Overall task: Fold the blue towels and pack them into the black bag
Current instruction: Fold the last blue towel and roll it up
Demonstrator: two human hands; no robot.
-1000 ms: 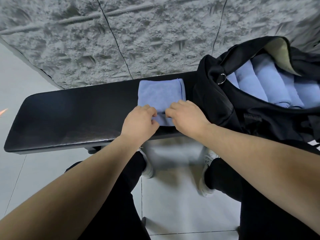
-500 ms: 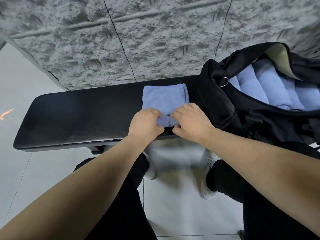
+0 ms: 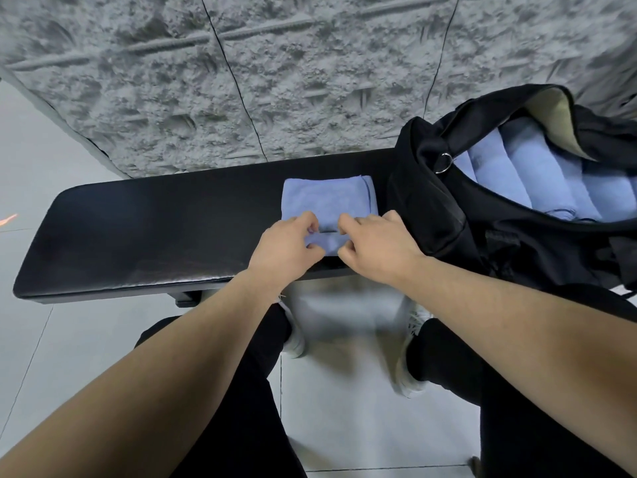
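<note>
Blue terry cloth, a small folded rectangular towel [image 3: 327, 201], lies flat on the black padded table [image 3: 138, 236] at the centre of the frame, its right edge just beside the open black fabric bag [image 3: 434, 215] that fills the right side. Inside the bag's mouth, at upper right, a row of rolled blue towels [image 3: 537, 181] already lies packed side by side. Both hands work the towel's near edge: the left hand [image 3: 286, 250] and the right hand [image 3: 375, 246] each pinch the cloth between curled fingers [image 3: 358, 222] and thumb, with a short roll or fold of fabric raised between them. That roll's long axis runs left to right across the frame, and the flat, unrolled part of the towel stretches away from the fingers toward the rough grey wall [image 3: 275, 81] at the top. The coming move therefore likely turns away from the person, rolling toward the far edge. The right hand sits nearer the bag, almost touching its dark side, so it seems the better placed to carry the finished roll over. Pale floor tiles [image 3: 344, 426] show below the table.
</note>
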